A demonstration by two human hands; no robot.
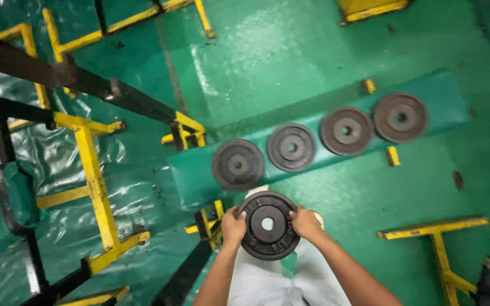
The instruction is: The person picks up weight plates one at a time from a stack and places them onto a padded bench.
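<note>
Plate held over a green gym bench

Racks of yellow and black steel (pixel 94 170) fill the left side, standing on a glossy green floor (pixel 290 51). Beside them the left hand (pixel 233 225) clamps its fingers on the left rim of a dark round weight plate (pixel 268 225), held flat above the near end of a padded green bench (pixel 199 175). The right hand (pixel 306 222) grips the opposite rim. Four similar plates (pixel 291 147) lie in a row along the bench. A yellow stand (pixel 438 238) sits far right.
</note>
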